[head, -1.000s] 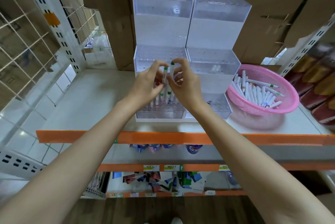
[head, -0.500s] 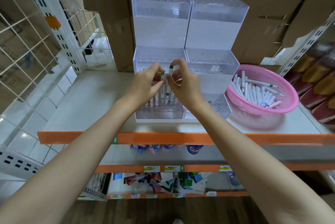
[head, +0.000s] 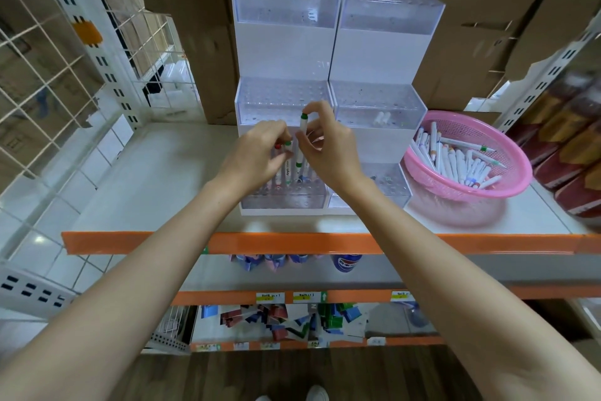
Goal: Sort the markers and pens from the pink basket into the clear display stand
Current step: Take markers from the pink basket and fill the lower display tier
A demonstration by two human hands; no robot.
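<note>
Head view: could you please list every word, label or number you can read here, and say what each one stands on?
"Acrylic" in script, blurred and uncertain: on the barrel of a marker in the clear display stand.
Yellow price labels on the lower shelf edge: print too small to read.
White tags on the bottom shelf edge: blurred, unreadable.
Nothing else legible.

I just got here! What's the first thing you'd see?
The bright pink basket of white markers, at the right of the shelf. Next, the tall clear display stand in the middle, stepped in tiers. In front of it the right hand pinches a green-capped marker upright while the left hand pinches a second marker at the lowest tier.
</note>
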